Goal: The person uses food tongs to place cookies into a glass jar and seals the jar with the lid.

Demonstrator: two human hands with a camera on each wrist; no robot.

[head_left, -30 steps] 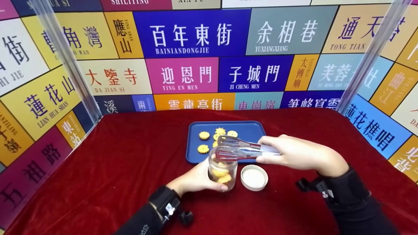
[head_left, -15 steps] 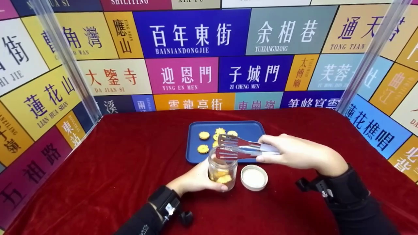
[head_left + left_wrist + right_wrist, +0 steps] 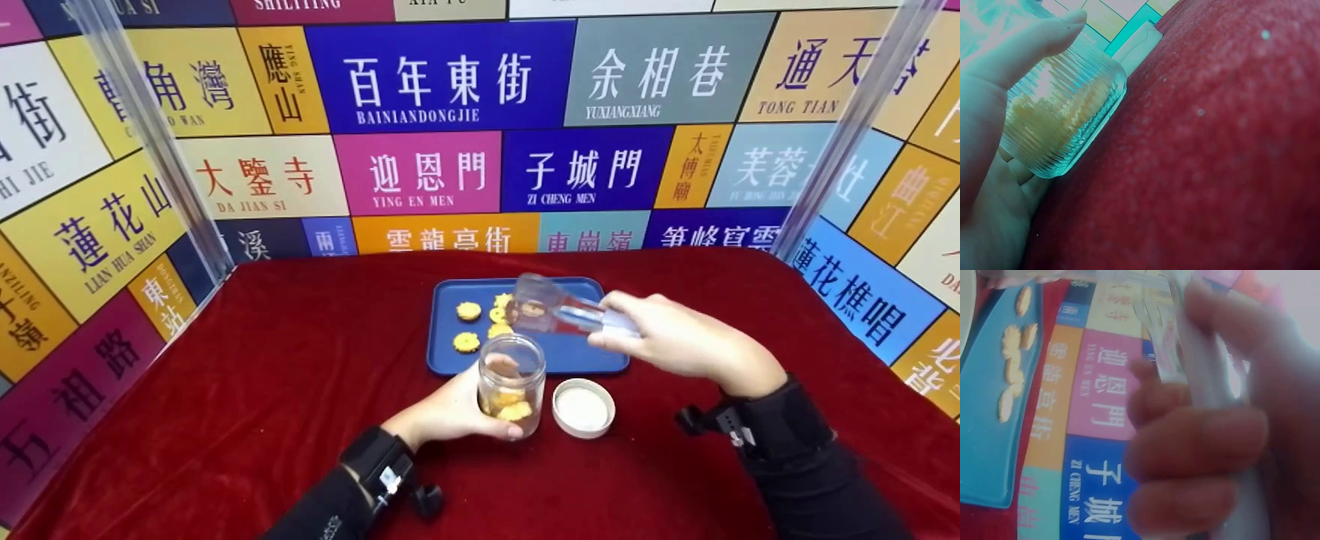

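The left hand [image 3: 457, 409] holds the clear, ribbed glass jar [image 3: 512, 382] while the right hand [image 3: 671, 337] has its grip around silvery metal, pale-handled tongs [image 3: 581, 316] over the blue rectangular tray [image 3: 576, 361] beyond the jar, where pinching the scalloped yellow cookies [image 3: 466, 343] lightly, 1 at a time, seems safest.

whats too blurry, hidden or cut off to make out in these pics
Whether the tongs hold anything: their ends are blurred, head view.
Exact count of cookies in the jar: overlapping, head view; distorted by ribbed glass, left wrist view.
The jar's mouth: cut off by the frame edge, left wrist view.
The whole tray: cut by the left edge, right wrist view.
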